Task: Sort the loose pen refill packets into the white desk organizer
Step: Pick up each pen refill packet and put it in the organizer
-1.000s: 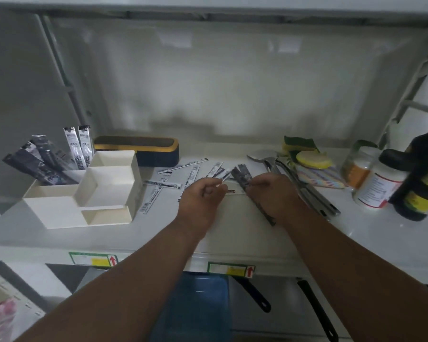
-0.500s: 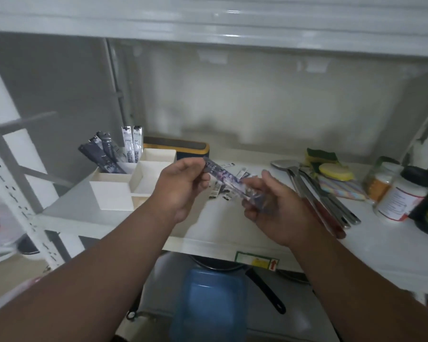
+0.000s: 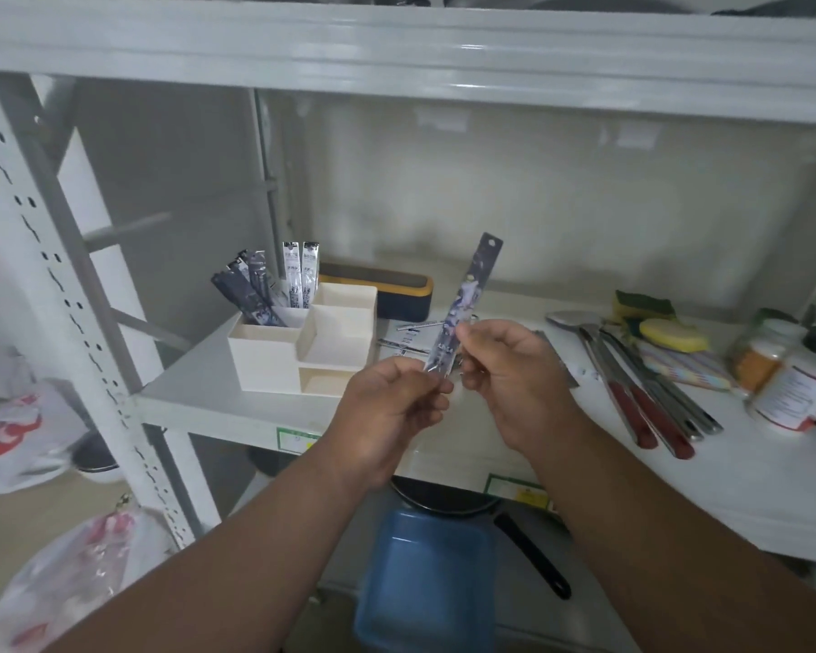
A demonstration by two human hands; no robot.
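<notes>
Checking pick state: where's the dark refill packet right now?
Head view, centre: the dark refill packet is held upright off the shelf, pinched by both the left hand and right hand, right of the white organizer.

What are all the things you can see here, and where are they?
held refill packet: one, dark printed, upright above the shelf
white desk organizer: one, shelf left
packets in organizer: several, dark and white, back left compartment
loose packets: a few, white, shelf beside organizer
case: one, navy and yellow, behind organizer
utensils: several, steel, some red-handled, shelf right
sponges: two, yellow, one green-topped
jars: at least two, far right
blue bin: one, below shelf
plastic bags: two, floor left
left hand: pinches packet's bottom
right hand: pinches packet's lower part
</notes>
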